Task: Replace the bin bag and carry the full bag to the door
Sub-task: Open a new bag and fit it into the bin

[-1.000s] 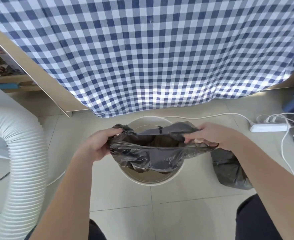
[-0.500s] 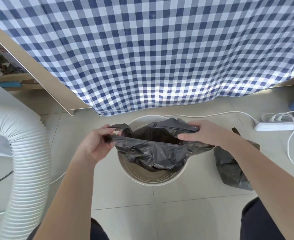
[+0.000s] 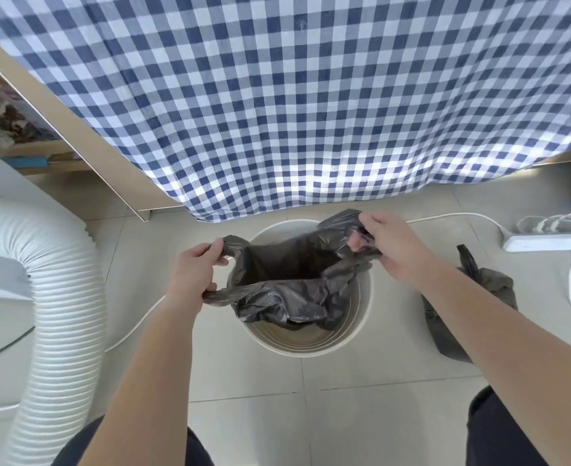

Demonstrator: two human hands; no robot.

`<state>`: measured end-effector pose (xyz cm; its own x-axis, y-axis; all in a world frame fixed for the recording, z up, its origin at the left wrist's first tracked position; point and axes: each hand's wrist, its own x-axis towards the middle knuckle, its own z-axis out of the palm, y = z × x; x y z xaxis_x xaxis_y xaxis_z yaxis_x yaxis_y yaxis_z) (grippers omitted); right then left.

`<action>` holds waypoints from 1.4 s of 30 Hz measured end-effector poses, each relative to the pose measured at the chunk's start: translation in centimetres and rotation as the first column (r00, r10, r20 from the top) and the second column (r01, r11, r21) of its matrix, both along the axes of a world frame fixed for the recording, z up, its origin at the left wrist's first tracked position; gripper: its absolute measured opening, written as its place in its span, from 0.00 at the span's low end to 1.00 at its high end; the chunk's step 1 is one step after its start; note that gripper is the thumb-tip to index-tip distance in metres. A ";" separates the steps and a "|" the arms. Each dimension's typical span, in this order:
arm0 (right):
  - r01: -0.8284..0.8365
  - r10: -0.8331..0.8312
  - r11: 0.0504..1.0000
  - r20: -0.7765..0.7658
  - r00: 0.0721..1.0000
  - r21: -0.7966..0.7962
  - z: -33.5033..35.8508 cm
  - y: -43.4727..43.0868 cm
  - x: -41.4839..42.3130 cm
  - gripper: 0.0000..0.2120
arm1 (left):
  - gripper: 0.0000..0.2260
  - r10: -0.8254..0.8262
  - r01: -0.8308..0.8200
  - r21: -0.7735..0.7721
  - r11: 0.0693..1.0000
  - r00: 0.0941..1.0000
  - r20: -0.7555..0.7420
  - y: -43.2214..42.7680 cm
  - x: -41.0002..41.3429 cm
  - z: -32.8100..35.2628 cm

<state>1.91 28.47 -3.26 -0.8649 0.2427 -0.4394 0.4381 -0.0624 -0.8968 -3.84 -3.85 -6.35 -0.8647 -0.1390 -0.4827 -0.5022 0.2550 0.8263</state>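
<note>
A round white bin [image 3: 358, 334] stands on the tiled floor below a checked cloth. A fresh dark grey bin bag [image 3: 294, 284] hangs into the bin with its mouth held wide. My left hand [image 3: 196, 270] grips the bag's left edge just outside the bin's rim. My right hand [image 3: 391, 247] grips the bag's far right edge above the rim. The full dark bag [image 3: 489, 290], tied at the top, lies on the floor to the right of the bin, partly hidden by my right forearm.
A blue and white checked cloth [image 3: 294, 95] hangs close behind the bin. A thick white ribbed hose [image 3: 62, 297] curves down the left side. A white power strip [image 3: 542, 242] with cables lies on the floor at the right. A white cord [image 3: 452, 215] runs behind the bin.
Both hands have pulled apart and stretched the bag's mouth open over the bin. The right hand moved toward the bin's far right rim, the left hand outward to the left.
</note>
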 end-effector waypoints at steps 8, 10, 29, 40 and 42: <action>-0.269 0.243 0.832 0.118 0.963 0.486 0.7 3.2 -1.9 0.12 | 0.13 -0.024 0.004 -0.158 0.987 0.992 -0.125 0.7 -2.5 -0.6; -0.159 0.137 0.846 0.080 0.987 0.508 0.1 2.9 -3.3 0.13 | 0.14 -0.067 0.041 -0.188 0.981 0.989 -0.135 1.3 -3.5 -0.8; 0.175 0.099 0.872 0.514 0.852 -0.458 -6.5 6.1 1.8 0.16 | 0.15 -0.193 0.054 0.295 0.954 0.862 0.468 -1.2 0.5 -3.5; -0.104 0.079 0.990 0.235 0.969 0.095 -3.9 4.2 -0.5 0.34 | 0.27 0.044 -0.043 -0.028 0.999 0.999 0.031 2.1 -1.5 -3.7; -0.142 0.110 0.962 0.145 0.983 0.234 -3.3 3.5 -1.6 0.42 | 0.35 -0.050 0.048 -0.027 0.999 0.994 -0.096 2.7 -1.8 -2.8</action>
<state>0.28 31.97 -6.53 -0.8346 0.2489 -0.4913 0.5421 0.2131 -0.8129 -5.69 -1.17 -9.19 -0.9132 -0.1061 -0.3934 -0.4067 0.2977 0.8637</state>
